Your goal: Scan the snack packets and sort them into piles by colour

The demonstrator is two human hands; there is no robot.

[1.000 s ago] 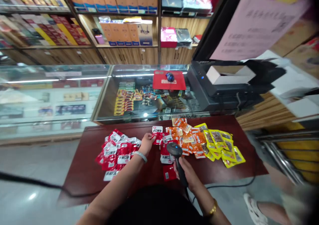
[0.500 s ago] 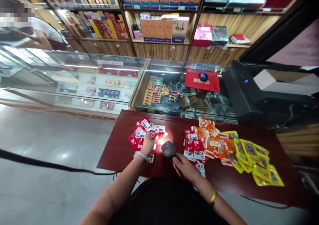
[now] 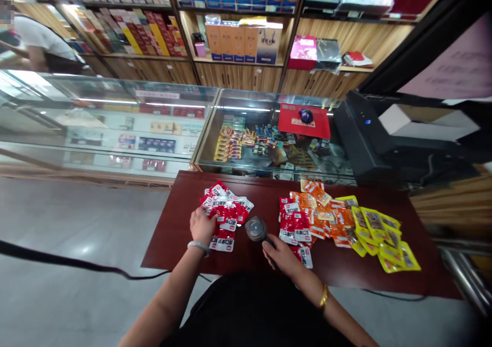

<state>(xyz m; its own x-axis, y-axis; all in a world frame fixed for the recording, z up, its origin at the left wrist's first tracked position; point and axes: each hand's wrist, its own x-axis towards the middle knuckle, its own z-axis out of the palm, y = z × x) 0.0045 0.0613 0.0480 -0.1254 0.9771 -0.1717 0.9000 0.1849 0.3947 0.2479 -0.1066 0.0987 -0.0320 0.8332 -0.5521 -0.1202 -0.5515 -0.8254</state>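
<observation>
My right hand (image 3: 282,256) is wrapped round the handle of a dark barcode scanner (image 3: 256,229), whose head is over the table between two groups of packets. At the left pile of red-and-white snack packets (image 3: 223,240), my left hand (image 3: 202,225) has its fingers curled on the edge of a packet (image 3: 227,213); its fingertips are partly hidden. Just right of the scanner lie more red-and-white packets (image 3: 295,224). Beside them are orange packets (image 3: 321,215), then yellow packets (image 3: 374,229) farther right.
The packets lie on a dark red-brown table (image 3: 169,229). Beyond it stands a glass display counter (image 3: 246,101) with a red mat (image 3: 286,126) and a mouse (image 3: 306,115) on it. Dark equipment (image 3: 369,147) carries an open white box (image 3: 418,129). A person (image 3: 42,39) is behind the counter.
My left hand has moved from the right side of the left pile to its left side. The bright scanner light on the packets has gone out. The whole view has shifted slightly.
</observation>
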